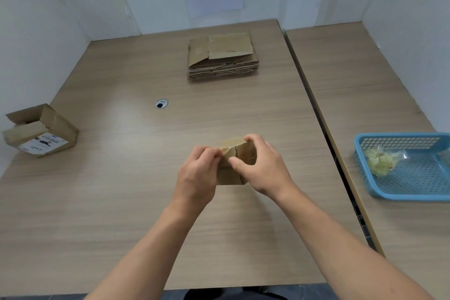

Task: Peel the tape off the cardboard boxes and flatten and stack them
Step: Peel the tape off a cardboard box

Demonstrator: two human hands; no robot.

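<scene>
A: Far left of the table [121, 190]: one opened box [41, 129], flaps up, label on its side. Log as pending.
B: Logged. Left hand [197, 173]?
A: Fingers curled, pinching the glossy tape [227, 150] at the top-left edge of the small box [230, 175]. The box is near-centre, right in front of the person. Resting on the table or lifted off it, cannot tell. Behind it, by the wall, is the stack of flattened boxes [222, 56].
B: Right hand [264, 165]?
A: Thumb and fingers wrapped round the box's upper right corner, bracing it.
B: Risks?
A: My guess: pulled too steeply, the tape snaps short and leaves a strip, or strips the paper skin. With a slack brace, the box could twist free.
B: Box condition?
A: Small, brown, a little crushed. Centre seam shows on top, with wrinkled shiny tape across it.
B: Far right?
A: Blue basket [399, 142] on the adjoining table, crumpled tape wads [379, 161] inside.
</scene>
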